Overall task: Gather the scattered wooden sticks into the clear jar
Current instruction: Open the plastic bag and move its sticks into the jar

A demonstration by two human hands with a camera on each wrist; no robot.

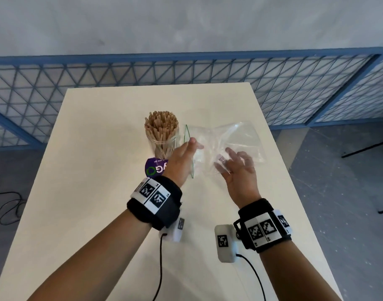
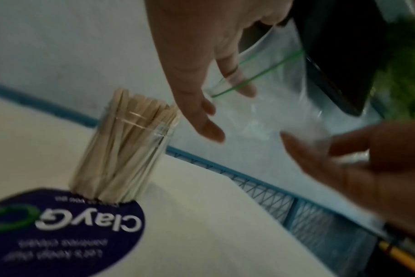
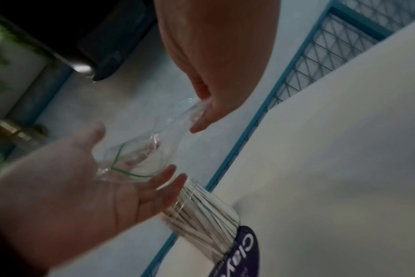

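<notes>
A clear jar (image 1: 162, 137) packed with wooden sticks (image 1: 161, 124) stands upright at the middle of the white table (image 1: 95, 192); the left wrist view shows this jar (image 2: 121, 155) too. I see no sticks outside it. Just right of the jar, a clear zip bag (image 1: 227, 142) with a green seal hangs above the table between both hands. My left hand (image 1: 186, 155) has straight fingers at the bag's mouth (image 2: 239, 82), one finger inside it. My right hand (image 1: 234, 166) pinches the bag's body (image 3: 197, 110).
A round purple lid (image 1: 154, 168) with white print lies flat on the near side of the jar, under my left wrist. A blue mesh fence (image 1: 121, 70) runs behind the table. A black cable (image 1: 5, 205) lies on the floor at left.
</notes>
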